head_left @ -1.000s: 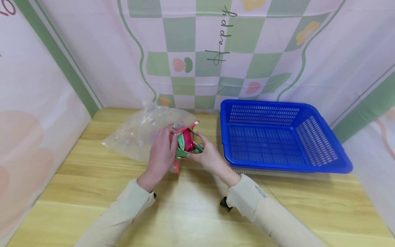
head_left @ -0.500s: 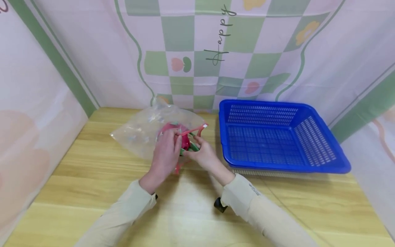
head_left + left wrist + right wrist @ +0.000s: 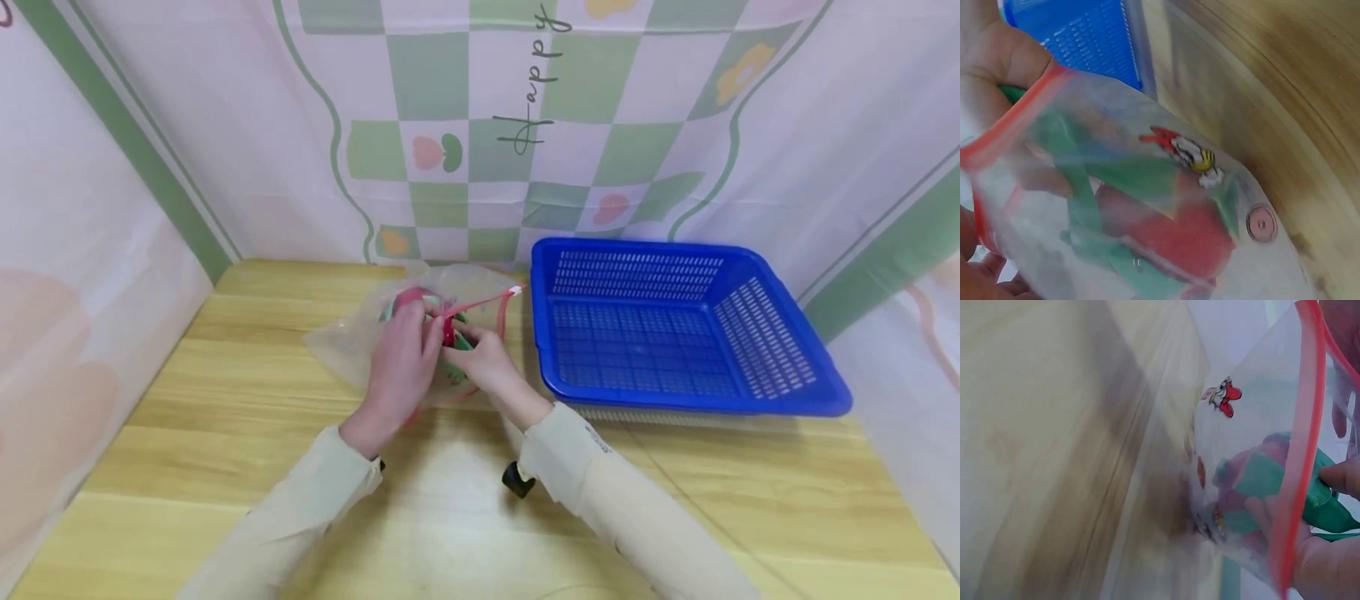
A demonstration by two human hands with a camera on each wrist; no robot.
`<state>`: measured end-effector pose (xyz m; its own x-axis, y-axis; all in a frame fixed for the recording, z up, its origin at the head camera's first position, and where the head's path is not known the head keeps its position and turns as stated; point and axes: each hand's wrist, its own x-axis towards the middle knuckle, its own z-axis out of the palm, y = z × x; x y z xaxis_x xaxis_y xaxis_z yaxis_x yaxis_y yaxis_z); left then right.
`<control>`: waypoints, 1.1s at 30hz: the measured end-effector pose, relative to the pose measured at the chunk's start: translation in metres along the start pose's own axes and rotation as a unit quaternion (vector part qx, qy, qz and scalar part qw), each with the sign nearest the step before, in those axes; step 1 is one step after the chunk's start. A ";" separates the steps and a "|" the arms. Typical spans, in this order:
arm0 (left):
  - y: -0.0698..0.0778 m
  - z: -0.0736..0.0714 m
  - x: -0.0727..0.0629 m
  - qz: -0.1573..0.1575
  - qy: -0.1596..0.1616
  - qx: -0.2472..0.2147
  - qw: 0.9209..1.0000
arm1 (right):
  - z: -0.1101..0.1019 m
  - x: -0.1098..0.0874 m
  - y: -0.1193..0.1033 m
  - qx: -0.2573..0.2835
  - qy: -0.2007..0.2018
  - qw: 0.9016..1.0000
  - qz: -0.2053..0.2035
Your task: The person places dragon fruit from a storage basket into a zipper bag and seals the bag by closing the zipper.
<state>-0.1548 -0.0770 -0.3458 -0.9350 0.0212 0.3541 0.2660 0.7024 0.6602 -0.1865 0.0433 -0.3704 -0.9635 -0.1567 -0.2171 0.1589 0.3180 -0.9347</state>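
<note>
A clear zip bag with a red zip edge and small cartoon prints lies towards the back left of the table. My left hand pinches the bag near its open mouth. With fingers reaching in past the zip, my right hand grips a dragon fruit, red with green leafy scales. Most of the fruit shows through the plastic, and a green tip pokes out by my right fingers in the right wrist view. From above, my left hand hides the middle of the fruit.
A blue plastic basket with slotted walls stands on the right of the wooden table, close to my right hand. Patterned cloth rises behind the table and along both sides.
The dragon fruit has gone deeper into the bag and now shows through the plastic left of my left hand. The bag's mouth has shifted right around it, and my right hand has moved left.
</note>
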 end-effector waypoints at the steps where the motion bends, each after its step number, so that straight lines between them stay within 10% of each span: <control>1: 0.001 -0.001 0.000 -0.002 -0.002 -0.002 1.000 | 0.001 0.001 -0.001 -0.001 0.001 1.000 0.006; 33: -0.012 -0.003 0.013 -0.014 0.018 -0.007 1.000 | 0.027 0.024 -0.009 0.089 0.013 0.995 0.041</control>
<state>-0.1691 -0.0878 -0.3470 -0.9336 -0.0240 0.3576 0.2426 0.6921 0.6798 -0.2051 0.0113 -0.3744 -0.9505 -0.1117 -0.2900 0.2711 0.1587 -0.9494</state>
